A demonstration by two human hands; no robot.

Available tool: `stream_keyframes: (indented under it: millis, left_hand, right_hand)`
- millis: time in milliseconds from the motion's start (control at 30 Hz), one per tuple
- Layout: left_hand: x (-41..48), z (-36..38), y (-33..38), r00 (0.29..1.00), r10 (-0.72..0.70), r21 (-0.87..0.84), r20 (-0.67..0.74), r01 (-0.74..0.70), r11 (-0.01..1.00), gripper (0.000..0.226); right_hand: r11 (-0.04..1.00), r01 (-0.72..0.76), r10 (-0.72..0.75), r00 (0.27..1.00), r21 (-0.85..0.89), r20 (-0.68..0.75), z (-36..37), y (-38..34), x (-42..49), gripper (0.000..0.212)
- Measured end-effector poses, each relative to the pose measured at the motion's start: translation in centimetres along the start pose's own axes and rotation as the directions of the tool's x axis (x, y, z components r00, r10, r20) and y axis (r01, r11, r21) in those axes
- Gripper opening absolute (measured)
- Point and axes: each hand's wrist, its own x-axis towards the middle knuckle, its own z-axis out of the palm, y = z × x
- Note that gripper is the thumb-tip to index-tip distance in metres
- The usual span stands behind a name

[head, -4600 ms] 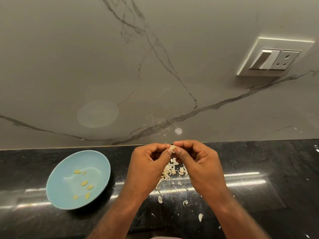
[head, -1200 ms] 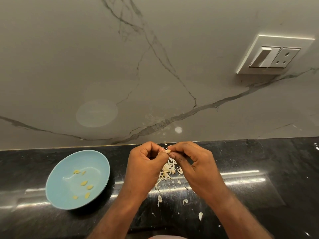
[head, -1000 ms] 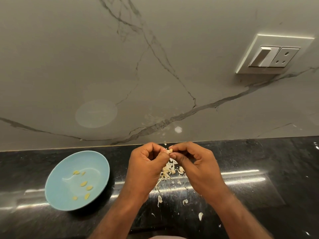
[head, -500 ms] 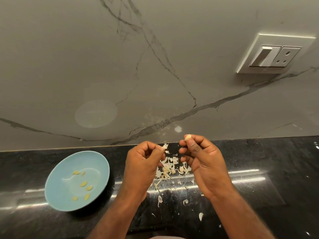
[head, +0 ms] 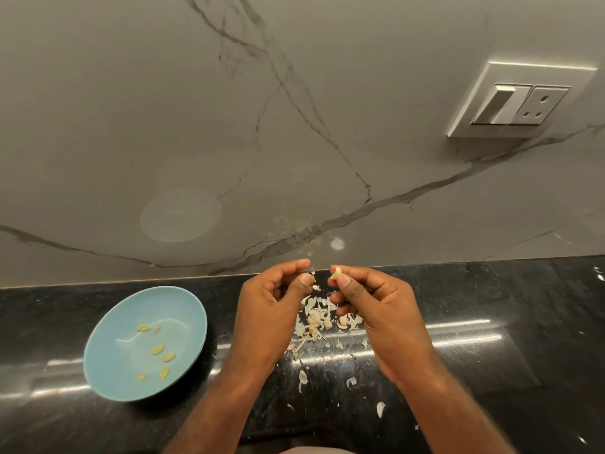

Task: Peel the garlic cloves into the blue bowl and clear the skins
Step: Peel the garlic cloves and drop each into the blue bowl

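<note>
Cloves [head: 157, 349], six in blue bowl [head: 111, 375], one clove [head: 336, 273] pinched by right hand [head: 376, 309]

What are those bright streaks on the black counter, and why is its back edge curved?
Head view: the streaks are glare, probably lamplight on the glossy counter; the wide-angle lens bows the edge; the pale disc on the wall looks like a reflection of the blue bowl.

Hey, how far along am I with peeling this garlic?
Done: six peeled cloves lie in the blue bowl. In hand: your right hand pinches a clove that looks peeled, not yet dropped in. Remaining: a few cloves seem to sit in the skin pile, uncleared on the counter.
</note>
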Motion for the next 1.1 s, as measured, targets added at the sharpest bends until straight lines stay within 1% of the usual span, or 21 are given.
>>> stream_keyframes:
  millis: [67,133,233,300,367,467,567,733,867,967,1100]
  left_hand:
    - [-0.22,0.18,0.4,0.998,0.019,-0.012,0.055,-0.019,1.0,0.018]
    - [-0.54,0.47,0.77,0.995,0.029,-0.05,0.096,-0.024,0.998,0.02]
    - [-0.55,0.62,0.65,0.995,0.041,-0.084,0.087,-0.034,0.996,0.014]
    - [-0.53,0.6,0.58,0.996,0.047,-0.077,0.081,-0.041,0.996,0.009]
    - [-0.58,0.56,0.53,0.995,0.049,-0.056,0.088,-0.044,0.997,0.009]
    - [-0.63,0.51,0.63,0.992,0.051,-0.028,0.111,-0.049,0.998,0.011]
    - [-0.53,0.33,0.71,0.992,0.033,-0.044,0.122,-0.028,0.999,0.011]
    - [-0.47,0.24,0.76,0.993,0.012,-0.073,0.115,-0.004,0.997,0.011]
    - [-0.47,0.2,0.67,0.994,0.039,-0.047,0.1,-0.034,0.998,0.009]
    - [-0.61,0.18,0.86,0.993,0.067,-0.051,0.095,-0.062,0.997,0.007]
    - [-0.77,0.11,1.07,0.99,0.096,-0.039,0.107,-0.093,0.995,0.016]
  right_hand:
    - [0.993,0.038,-0.037,0.999,-0.114,0.011,0.04,0.01,0.01,0.017]
    - [0.971,0.082,-0.076,0.996,-0.223,0.035,0.15,0.05,-0.03,0.019]
    - [0.926,0.154,-0.14,0.988,-0.346,0.066,0.35,0.26,-0.06,0.021]
    - [0.91,0.17,-0.154,0.986,-0.377,0.071,0.33,0.37,-0.03,0.021]
    - [0.925,0.152,-0.141,0.988,-0.348,0.055,0.21,0.27,-0.01,0.02]
    - [0.962,0.115,-0.11,0.993,-0.249,0.036,0.05,-0.2,-0.08,0.016]
    - [0.98,0.091,-0.086,0.996,-0.176,0.04,-0.14,-0.39,-0.08,0.011]
    - [0.984,0.068,-0.062,0.997,-0.164,0.039,-0.25,-0.13,0.06,0.01]
    - [0.988,0.067,-0.06,0.997,-0.142,0.053,-0.16,0.02,0.07,0.01]
    - [0.996,0.046,-0.042,0.998,-0.081,0.05,-0.04,-0.07,0.06,0.01]
    - [0.999,0.024,-0.022,0.999,-0.045,0.039,-0.06,-0.08,0.07,0.01]
